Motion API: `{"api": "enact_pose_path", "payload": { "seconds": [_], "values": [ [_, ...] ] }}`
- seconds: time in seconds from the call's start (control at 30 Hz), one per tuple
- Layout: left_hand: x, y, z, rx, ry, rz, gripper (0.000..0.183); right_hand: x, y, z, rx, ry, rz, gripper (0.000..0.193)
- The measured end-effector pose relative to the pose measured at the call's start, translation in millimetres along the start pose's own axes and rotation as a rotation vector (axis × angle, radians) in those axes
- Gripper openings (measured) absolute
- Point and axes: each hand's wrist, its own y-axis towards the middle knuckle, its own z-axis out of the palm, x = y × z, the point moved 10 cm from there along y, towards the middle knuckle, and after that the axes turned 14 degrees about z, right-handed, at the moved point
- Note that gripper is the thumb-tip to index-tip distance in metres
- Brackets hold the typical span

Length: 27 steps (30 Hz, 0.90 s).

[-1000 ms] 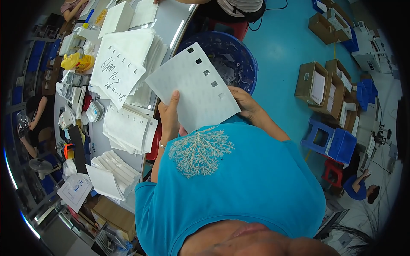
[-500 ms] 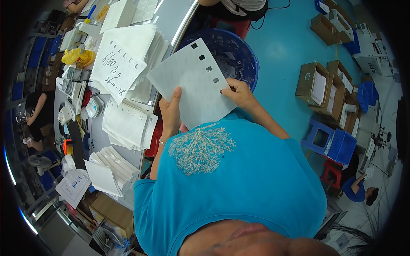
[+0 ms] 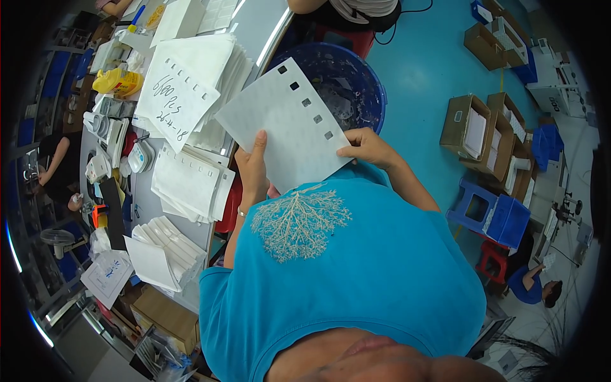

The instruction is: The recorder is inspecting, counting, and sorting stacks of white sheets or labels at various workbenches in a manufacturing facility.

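While both hands hold the white sheet [image 3: 273, 121] at the centre of the frame, its longer axis slants from upper left to lower right, parallel to its row of small squares [image 3: 306, 102]. Left hand [image 3: 253, 170]: grip clamped on the lower left edge, thumb flat on the face. Right hand [image 3: 370, 150]: grip clamped on the lower right corner. From where I stand, the right hand is nearer the row, which runs from its grip toward the upper left. Blue bucket [image 3: 382, 95]: behind the sheet, upper centre.
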Motion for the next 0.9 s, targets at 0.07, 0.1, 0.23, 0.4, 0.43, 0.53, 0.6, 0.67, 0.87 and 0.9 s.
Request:
{"api": "enact_pose_path", "payload": {
  "seconds": [0.07,0.1,0.23,0.4,0.43,0.53,0.6,0.67,0.87,0.9],
  "values": [
    [-3,-1,2,0.009,0.011,0.028,0.048,-1,6,-3,-0.071,-0.214,-0.081,0.025],
    [-3,-1,2,0.006,0.01,0.031,0.048,3,5,1,-0.07,-0.218,-0.082,0.025],
    [-2,-5,3,0.001,-0.008,0.009,0.048,10,1,3,-0.233,-0.174,-0.138,0.021],
    [7,-7,-9,-0.017,-0.033,-0.008,0.05,-1,3,1,0.02,-0.071,-0.033,0.021],
    [9,-9,-12,-0.042,-0.047,-0.023,0.05,5,-1,1,0.025,-0.093,-0.028,0.023],
    [8,-14,-24,-0.136,-0.085,0.019,0.049,15,4,0,-0.066,-0.121,-0.068,0.024],
    [3,-17,-37,-0.209,-0.103,0.078,0.047,19,13,-2,-0.156,-0.126,-0.118,0.024],
    [-4,-19,-56,-0.296,-0.146,0.13,0.048,24,25,-10,-0.243,0.082,-0.232,0.024],
    [-55,-34,-181,-0.588,-0.05,0.304,0.047,27,68,-19,-0.644,-0.921,-0.466,0.034],
    [-69,-39,-206,-0.622,-0.036,0.314,0.047,27,73,-19,-0.627,-0.886,-0.471,0.039]
  ]
}}
